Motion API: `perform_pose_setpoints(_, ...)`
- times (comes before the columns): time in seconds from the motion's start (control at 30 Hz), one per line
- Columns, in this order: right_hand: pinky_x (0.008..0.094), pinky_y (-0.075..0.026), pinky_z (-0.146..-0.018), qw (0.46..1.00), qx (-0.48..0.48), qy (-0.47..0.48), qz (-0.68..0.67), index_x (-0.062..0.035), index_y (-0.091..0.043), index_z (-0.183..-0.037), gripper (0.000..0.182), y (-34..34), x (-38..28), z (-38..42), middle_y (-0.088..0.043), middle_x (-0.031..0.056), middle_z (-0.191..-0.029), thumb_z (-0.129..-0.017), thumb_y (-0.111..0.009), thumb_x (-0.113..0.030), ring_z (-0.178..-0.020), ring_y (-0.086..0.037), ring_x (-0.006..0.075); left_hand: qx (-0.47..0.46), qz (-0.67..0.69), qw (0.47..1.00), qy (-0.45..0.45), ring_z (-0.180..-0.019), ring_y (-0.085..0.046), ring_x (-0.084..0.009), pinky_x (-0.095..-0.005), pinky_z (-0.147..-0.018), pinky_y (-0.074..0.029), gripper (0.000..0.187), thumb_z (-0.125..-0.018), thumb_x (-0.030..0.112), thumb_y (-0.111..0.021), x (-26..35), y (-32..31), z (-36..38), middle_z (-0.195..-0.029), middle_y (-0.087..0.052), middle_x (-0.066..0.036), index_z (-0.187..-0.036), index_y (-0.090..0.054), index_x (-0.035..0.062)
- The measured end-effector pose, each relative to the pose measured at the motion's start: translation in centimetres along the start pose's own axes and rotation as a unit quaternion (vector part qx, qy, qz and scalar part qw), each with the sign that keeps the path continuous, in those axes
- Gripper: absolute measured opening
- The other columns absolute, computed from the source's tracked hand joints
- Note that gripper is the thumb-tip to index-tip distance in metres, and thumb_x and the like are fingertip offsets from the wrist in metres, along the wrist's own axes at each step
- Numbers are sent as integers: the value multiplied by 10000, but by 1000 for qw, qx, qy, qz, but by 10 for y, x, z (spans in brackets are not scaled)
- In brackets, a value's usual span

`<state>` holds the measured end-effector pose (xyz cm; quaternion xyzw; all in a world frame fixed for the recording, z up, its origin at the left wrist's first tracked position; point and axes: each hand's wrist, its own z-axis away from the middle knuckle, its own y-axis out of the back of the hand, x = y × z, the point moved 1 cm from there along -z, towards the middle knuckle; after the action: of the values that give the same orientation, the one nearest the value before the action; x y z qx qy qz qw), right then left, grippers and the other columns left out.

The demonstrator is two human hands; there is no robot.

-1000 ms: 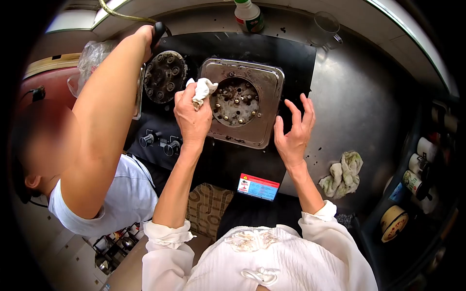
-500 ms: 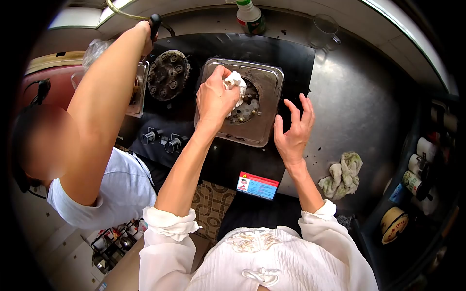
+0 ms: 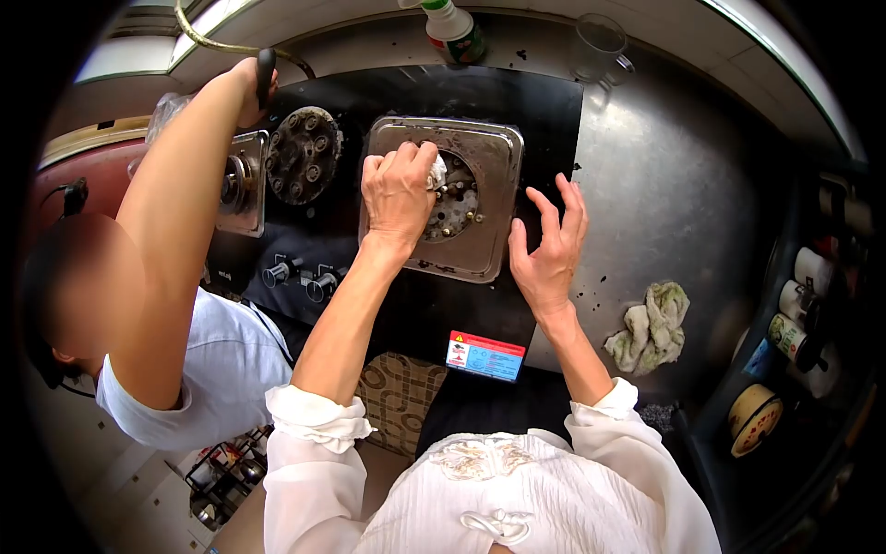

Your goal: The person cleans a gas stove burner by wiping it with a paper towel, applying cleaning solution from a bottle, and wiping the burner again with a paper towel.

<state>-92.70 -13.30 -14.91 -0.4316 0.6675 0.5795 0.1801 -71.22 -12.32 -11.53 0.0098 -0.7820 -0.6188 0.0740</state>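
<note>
White crumpled cloth [image 3: 437, 175] has gone from the left edge of the square brown metal plate [image 3: 498, 198] to its round burner opening [image 3: 459, 205], upper left part; the left hand [image 3: 399, 192] went with it. Cloth now mostly hidden: left fingers bent and clenched around it, only a bit showing by the fingertips. Can't see from here which part of the burner it touches.

Right hand [image 3: 551, 245] released, fingers spread and curved, just beside the plate's right edge; can't tell if the thumb makes contact. Plate sits on the black stovetop [image 3: 554, 120], toward its right edge. Left of plate: dark round burner piece [image 3: 304, 155] with ringed hollows. Two silver-and-black knobs [image 3: 300, 277] near the stovetop's front edge.

Past the back edge, white bottle with green top [image 3: 454, 35], top cut off by frame. Clear glass mug [image 3: 600, 48] off the back right corner. Stained, twisted pale-green rag [image 3: 651, 330] on the grey metal counter [image 3: 683, 185], near its front edge.

Co-worker in white T-shirt [image 3: 217, 379], at left: hand [image 3: 251, 90] closed on a black handle [image 3: 267, 76]; what it joins, hard to make out. Right-hand shelf items too dark to name surely.
</note>
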Motion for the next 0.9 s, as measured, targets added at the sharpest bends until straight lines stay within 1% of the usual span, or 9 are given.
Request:
perform_pose_setpoints(0.03,518,-336,-1154,1000,1,-1,1,-59,-641,-1247,427,0,0,0,-446,177,-1496,-825,-706,-85,-1418,-390,404,-5,-10,1000,-7,-863,-640,-233,-369,-786,-430,386,-627,-27,-726,0,-2,2,-887,-630,-11,-965,-635,137)
perform_pose_setpoints(0.17,520,-335,-1152,1000,-2,-6,-5,-60,-640,-1251,433,0,0,0,-444,179,-1501,-824,-705,-87,-1418,-389,405,4,-31,999,-22,-875,-623,-221,-366,-799,-429,329,-642,9,-736,-1,-4,3,-884,-633,7,-935,-680,147)
perform_pose_setpoints(0.33,523,-330,-1153,1000,-3,-11,-11,-62,-638,-1260,442,0,0,0,-442,181,-1504,-823,-703,-85,-1421,-386,408,-36,6,998,-52,-913,-592,-223,-374,-838,-427,347,-643,93,-756,2,9,5,-915,-648,-4,-987,-753,137)
perform_pose_setpoints(0.4,523,-328,-1155,1000,-2,-13,-18,-64,-638,-1264,446,-1,1,1,-442,178,-1503,-823,-703,-85,-1420,-385,407,-44,13,997,-64,-890,-591,-236,-369,-814,-439,390,-638,55,-739,-2,11,3,-909,-648,-21,-1024,-752,108)
perform_pose_setpoints(0.5,519,-328,-1157,1000,-6,-15,-17,-67,-639,-1263,445,0,-1,0,-441,177,-1503,-823,-703,-84,-1420,-385,407,22,26,996,-87,-858,-603,-237,-358,-759,-482,362,-629,-30,-701,-4,4,-3,-882,-642,-34,-977,-731,66)
perform_pose_setpoints(0.67,518,-331,-1157,1000,-6,-16,-16,-71,-640,-1263,452,1,-1,-1,-442,178,-1501,-817,-708,-74,-1418,-388,409,-37,16,994,-105,-943,-636,-247,-373,-837,-516,459,-587,-44,-713,-3,-11,2,-972,-688,-42,-1032,-724,69)
perform_pose_setpoints(0.77,519,-335,-1155,1000,-7,-14,-19,-70,-639,-1264,456,1,0,0,-442,178,-1500,-814,-711,-68,-1417,-391,409,-32,3,991,-127,-1003,-644,-242,-372,-876,-509,451,-606,-44,-706,-5,-5,2,-1031,-712,-42,-1045,-723,58)
perform_pose_setpoints(0.83,520,-337,-1154,1000,-7,-15,-17,-68,-638,-1264,457,0,0,-2,-442,177,-1500,-813,-712,-66,-1416,-393,408,-3,-11,981,-191,-1002,-644,-200,-347,-852,-499,281,-725,19,-675,-5,1,2,-1011,-718,-30,-999,-731,45)
perform_pose_setpoints(0.9,522,-336,-1155,1000,-6,-13,-18,-66,-636,-1265,456,1,-1,-1,-439,178,-1503,-815,-709,-63,-1416,-393,407,-23,-14,980,-196,-1016,-643,-195,-342,-857,-493,283,-743,35,-672,-8,3,0,-1026,-719,-27,-1020,-731,46)
